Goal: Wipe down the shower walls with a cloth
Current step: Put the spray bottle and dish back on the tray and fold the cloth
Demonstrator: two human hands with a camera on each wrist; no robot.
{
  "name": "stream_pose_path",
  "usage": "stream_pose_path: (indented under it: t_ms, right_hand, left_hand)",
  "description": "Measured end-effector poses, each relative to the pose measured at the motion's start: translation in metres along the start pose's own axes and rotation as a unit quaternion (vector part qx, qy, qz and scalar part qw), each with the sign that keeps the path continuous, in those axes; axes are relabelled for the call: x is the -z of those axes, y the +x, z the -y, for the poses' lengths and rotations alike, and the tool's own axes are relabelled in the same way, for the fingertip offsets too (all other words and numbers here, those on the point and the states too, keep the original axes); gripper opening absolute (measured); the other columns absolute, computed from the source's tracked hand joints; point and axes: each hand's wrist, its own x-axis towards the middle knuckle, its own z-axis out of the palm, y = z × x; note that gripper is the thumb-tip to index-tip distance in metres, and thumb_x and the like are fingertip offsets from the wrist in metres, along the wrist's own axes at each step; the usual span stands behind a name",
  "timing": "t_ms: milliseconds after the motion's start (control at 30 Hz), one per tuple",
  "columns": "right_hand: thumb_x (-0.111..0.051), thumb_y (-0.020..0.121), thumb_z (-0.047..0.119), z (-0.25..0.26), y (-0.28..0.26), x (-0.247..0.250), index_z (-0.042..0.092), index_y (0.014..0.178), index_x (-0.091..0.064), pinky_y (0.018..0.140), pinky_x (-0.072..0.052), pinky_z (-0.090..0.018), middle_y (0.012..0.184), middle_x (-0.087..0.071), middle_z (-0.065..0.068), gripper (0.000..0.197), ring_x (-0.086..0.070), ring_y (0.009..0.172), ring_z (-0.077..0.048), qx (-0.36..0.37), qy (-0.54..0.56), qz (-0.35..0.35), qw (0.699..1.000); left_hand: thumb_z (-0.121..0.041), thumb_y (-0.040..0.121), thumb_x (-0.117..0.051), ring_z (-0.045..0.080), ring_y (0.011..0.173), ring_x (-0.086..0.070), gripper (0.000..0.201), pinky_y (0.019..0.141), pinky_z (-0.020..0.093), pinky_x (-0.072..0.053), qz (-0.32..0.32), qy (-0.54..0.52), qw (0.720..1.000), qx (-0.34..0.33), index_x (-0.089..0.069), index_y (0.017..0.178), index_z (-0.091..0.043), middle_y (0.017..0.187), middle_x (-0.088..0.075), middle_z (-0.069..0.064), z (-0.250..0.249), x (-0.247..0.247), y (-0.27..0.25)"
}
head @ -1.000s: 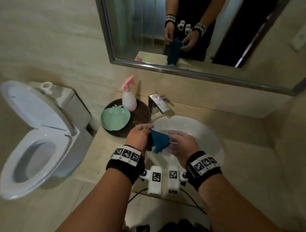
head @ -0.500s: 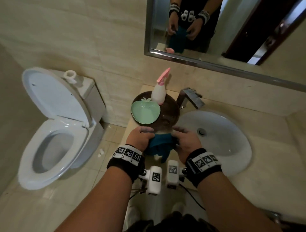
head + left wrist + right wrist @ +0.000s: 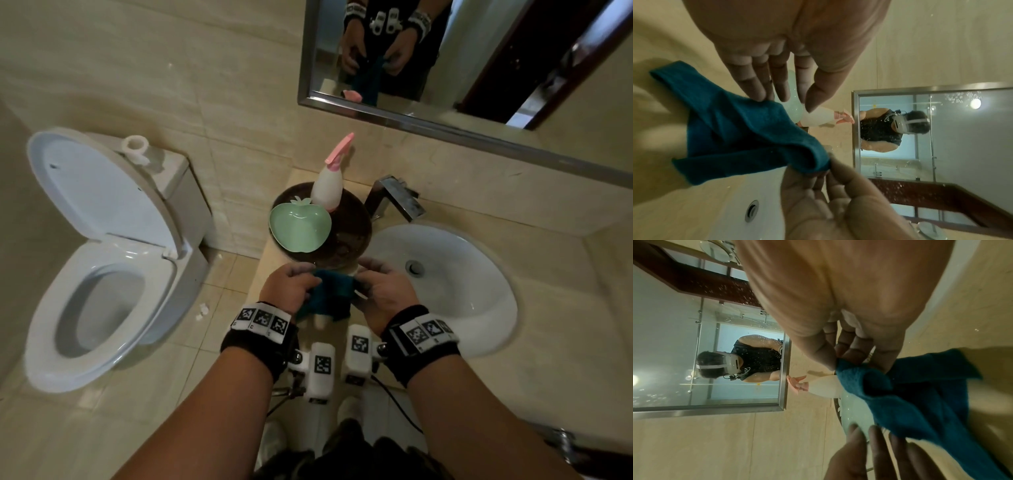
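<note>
Teal terry cloth, soft and light, held above vanity counter's front edge, left of basin. Pinched at one edge by left hand, at the opposite edge by right hand. Likely limp; best bunched in the palm.

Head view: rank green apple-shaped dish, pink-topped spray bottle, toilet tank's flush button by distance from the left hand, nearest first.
From the left hand, which pinches the teal cloth:
1. Green apple-shaped dish, just beyond the knuckles on the dark round tray.
2. Pink-topped white spray bottle, farther back on the tray, toward the wall.
3. White flush button, far left on the toilet tank.
</note>
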Motion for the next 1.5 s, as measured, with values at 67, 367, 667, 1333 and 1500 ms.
stream_pose_path:
  t_ms: [67,367,667,1333,1500]
  right_hand:
    - [-0.049,0.094,-0.015,0.002,-0.002,-0.001,0.008,0.115,-0.062,0.059,-0.058,-0.038,0.087,-0.065,-0.012,0.034,-0.064,0.082,-0.029,0.001,0.023,0.019,1.000]
    - [-0.047,0.097,-0.011,0.025,-0.003,-0.002,0.006,0.127,-0.060,0.064,-0.061,-0.037,0.096,-0.058,-0.010,0.037,-0.060,0.084,-0.026,-0.006,0.073,0.090,0.993]
    - [-0.070,0.085,-0.008,0.020,0.006,0.006,0.012,0.118,-0.066,0.086,-0.056,-0.038,0.116,-0.066,-0.012,0.038,-0.066,0.101,-0.027,0.039,-0.105,0.086,0.990]
    - [-0.074,0.090,0.006,0.028,0.016,0.022,0.014,0.082,-0.071,0.070,-0.064,-0.035,0.085,-0.075,-0.015,0.012,-0.075,0.077,-0.028,0.121,-0.373,0.010,0.920]
    - [-0.077,0.089,0.012,0.034,0.018,0.034,0.010,0.092,-0.074,0.078,-0.062,-0.057,0.086,-0.075,-0.016,0.005,-0.075,0.081,-0.036,0.115,-0.327,-0.022,0.938]
  left_hand:
    - [-0.019,0.056,-0.075,0.024,0.101,-0.074,0.043,0.097,0.048,-0.059,0.028,0.060,0.998,-0.014,-0.075,0.097,-0.032,0.105,-0.079,0.000,0.006,-0.003,0.004]
    - [-0.005,0.083,-0.079,0.014,0.094,-0.070,0.045,0.076,0.016,-0.055,0.046,0.206,0.974,-0.084,-0.071,0.124,-0.021,0.117,-0.072,-0.003,0.006,-0.022,-0.004]
    - [-0.016,0.098,-0.064,0.014,0.087,-0.068,0.015,0.074,0.021,-0.051,-0.012,0.171,0.977,-0.131,-0.074,0.101,-0.026,0.089,-0.072,-0.008,-0.013,-0.020,-0.006]
    - [-0.006,0.084,-0.067,0.017,0.089,-0.058,0.025,0.077,0.027,-0.043,0.034,0.526,0.842,-0.119,-0.062,0.089,-0.030,0.097,-0.065,-0.003,-0.047,0.032,-0.004]
    - [-0.008,0.088,-0.066,0.023,0.093,-0.068,0.017,0.081,0.030,-0.051,0.004,0.519,0.849,-0.101,-0.073,0.086,-0.024,0.092,-0.074,0.002,-0.052,0.058,-0.005]
